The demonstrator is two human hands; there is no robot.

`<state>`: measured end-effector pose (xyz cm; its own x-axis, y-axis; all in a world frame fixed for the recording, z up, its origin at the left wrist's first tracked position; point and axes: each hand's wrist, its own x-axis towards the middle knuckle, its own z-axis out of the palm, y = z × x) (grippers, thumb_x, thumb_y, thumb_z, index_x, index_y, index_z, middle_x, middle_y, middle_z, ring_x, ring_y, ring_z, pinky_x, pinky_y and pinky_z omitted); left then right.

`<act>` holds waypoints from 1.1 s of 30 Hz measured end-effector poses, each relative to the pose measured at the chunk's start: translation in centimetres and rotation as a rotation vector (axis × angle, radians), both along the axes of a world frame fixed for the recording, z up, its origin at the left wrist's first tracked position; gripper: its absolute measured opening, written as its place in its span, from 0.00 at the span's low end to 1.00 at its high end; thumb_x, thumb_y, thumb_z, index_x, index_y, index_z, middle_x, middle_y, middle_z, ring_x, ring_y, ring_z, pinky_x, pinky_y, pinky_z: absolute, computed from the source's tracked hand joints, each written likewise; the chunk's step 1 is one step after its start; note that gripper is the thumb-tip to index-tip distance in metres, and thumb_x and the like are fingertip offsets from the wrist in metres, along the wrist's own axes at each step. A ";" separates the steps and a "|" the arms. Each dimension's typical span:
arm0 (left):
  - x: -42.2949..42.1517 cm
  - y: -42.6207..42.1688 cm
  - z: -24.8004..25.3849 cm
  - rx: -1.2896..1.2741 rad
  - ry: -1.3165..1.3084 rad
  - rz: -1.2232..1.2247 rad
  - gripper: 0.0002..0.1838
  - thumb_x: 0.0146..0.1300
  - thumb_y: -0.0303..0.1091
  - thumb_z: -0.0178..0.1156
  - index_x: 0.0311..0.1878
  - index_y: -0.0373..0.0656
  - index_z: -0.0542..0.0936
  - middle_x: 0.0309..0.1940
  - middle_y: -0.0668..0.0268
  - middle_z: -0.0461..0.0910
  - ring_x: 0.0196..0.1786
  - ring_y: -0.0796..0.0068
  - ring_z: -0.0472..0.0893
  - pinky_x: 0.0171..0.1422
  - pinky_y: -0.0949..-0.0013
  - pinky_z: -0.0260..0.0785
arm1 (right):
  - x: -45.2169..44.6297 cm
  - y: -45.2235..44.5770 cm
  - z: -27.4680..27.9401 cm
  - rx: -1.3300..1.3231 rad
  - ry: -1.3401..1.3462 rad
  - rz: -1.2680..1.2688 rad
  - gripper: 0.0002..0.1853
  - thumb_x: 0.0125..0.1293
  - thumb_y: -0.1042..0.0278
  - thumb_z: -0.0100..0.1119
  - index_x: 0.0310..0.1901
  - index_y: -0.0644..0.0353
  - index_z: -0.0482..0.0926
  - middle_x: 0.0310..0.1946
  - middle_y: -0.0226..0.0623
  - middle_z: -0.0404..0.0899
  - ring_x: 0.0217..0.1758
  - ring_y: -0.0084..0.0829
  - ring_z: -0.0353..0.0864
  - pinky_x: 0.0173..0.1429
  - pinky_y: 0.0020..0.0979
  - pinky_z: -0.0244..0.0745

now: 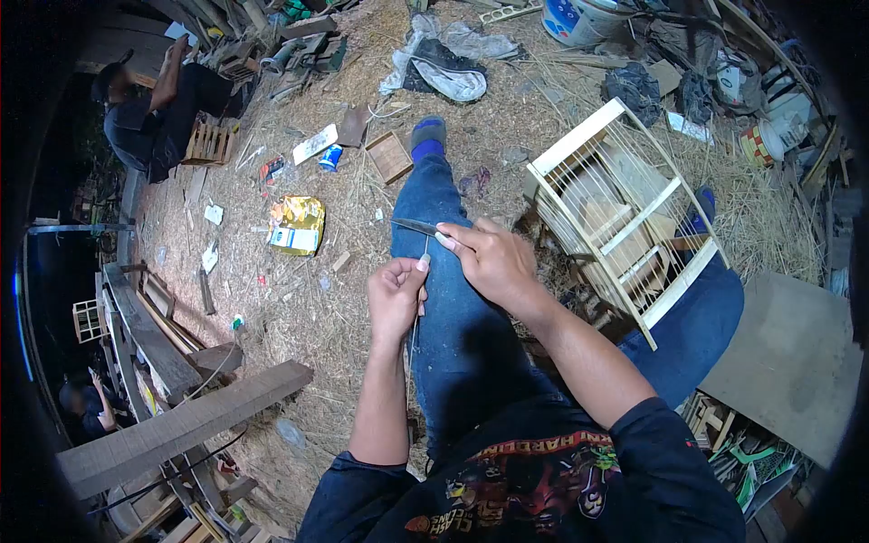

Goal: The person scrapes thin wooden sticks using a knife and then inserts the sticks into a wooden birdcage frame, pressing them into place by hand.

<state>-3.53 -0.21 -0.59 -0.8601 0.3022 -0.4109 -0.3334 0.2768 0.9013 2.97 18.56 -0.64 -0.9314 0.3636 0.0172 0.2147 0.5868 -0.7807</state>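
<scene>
My right hand (493,260) is closed around a knife (414,224), whose dark blade points left above my jeans-covered leg (453,312). Just below the blade, my left hand (396,294) pinches a thin stick (426,244). The stick's upper end reaches up close to the blade, and its lower part hangs beneath the hand along my leg. Whether blade and stick touch, I cannot tell. To the right of my hands, a pale wooden cage (641,217) with thin bars leans tilted over my other leg.
A gold packet (299,224), a blue can (331,158) and a small wooden tray (409,161) lie on the shavings-covered ground. A long beam (190,425) juts in at lower left. A board (783,344) lies right. A person (149,118) sits at upper left; another (90,403) is at far left.
</scene>
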 end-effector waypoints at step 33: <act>0.4 0.6 0.5 -0.019 0.025 0.000 0.12 0.72 0.37 0.75 0.36 0.42 0.84 0.19 0.75 0.79 0.15 0.88 0.70 0.19 0.79 0.58 | 0.1 1.0 -1.7 0.032 0.073 -0.025 0.15 0.78 0.53 0.63 0.60 0.36 0.91 0.37 0.40 0.86 0.38 0.49 0.90 0.41 0.50 0.84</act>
